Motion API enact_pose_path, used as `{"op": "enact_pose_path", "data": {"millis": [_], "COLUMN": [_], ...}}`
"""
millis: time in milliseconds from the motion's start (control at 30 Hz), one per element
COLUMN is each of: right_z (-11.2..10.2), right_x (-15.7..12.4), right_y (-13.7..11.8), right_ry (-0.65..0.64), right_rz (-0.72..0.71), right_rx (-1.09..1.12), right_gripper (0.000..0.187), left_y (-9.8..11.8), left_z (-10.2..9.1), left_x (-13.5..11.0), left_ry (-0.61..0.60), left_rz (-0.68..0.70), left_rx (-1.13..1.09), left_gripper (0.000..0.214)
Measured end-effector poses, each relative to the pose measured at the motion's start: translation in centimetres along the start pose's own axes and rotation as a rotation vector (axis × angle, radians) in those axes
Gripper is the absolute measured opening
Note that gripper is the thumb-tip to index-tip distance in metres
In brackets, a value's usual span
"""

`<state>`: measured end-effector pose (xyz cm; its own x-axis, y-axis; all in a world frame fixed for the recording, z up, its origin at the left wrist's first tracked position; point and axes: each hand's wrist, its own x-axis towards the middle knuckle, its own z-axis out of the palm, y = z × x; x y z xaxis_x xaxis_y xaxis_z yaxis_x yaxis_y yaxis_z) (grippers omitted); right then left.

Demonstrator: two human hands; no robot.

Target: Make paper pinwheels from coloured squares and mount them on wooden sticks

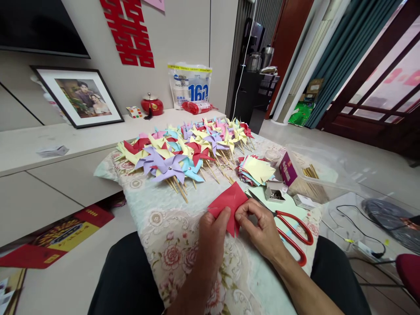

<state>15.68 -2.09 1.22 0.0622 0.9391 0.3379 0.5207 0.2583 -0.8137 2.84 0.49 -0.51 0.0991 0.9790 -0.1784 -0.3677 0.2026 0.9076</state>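
Note:
A red paper square (229, 202), cut into pointed flaps, is held just above the floral cloth (164, 236) over the small table. My left hand (211, 234) pinches its lower left edge. My right hand (259, 227) pinches a flap at its right side. Both hands are closed on the paper. Red-handled scissors (293, 234) lie on the cloth just right of my right hand. Behind the paper lie many finished paper pinwheels (183, 151) on wooden sticks, in several colours.
A stack of cut paper squares (256, 170), a small open box of pins (274, 192) and a clear tub with wooden sticks (311, 175) sit at the right. A low white cabinet (49, 153) runs along the left. Cables (354, 227) lie on the floor at the right.

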Motion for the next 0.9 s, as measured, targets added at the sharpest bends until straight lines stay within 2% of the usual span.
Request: {"op": "enact_pose_path", "data": {"millis": [167, 333, 567, 900], "right_z": [0.01, 0.20, 0.45, 0.32], "right_x": [-0.05, -0.20, -0.23, -0.40], "right_y": [0.12, 0.35, 0.61, 0.22], "right_ry": [-0.002, 0.005, -0.052, -0.073], "right_rz": [0.019, -0.091, -0.280, -0.297], "right_rx": [0.023, 0.004, -0.101, -0.178], "right_gripper": [0.016, 0.011, 0.018, 0.016], "left_y": [0.15, 0.24, 0.07, 0.65], "left_z": [0.45, 0.55, 0.17, 0.42], "left_x": [0.00, 0.38, 0.58, 0.22], "left_ry": [0.016, 0.054, 0.046, -0.011], "left_rz": [-0.022, -0.071, -0.051, -0.082], "left_rx": [-0.102, -0.265, -0.258, -0.230], "left_gripper": [0.018, 0.009, 0.010, 0.018]}}
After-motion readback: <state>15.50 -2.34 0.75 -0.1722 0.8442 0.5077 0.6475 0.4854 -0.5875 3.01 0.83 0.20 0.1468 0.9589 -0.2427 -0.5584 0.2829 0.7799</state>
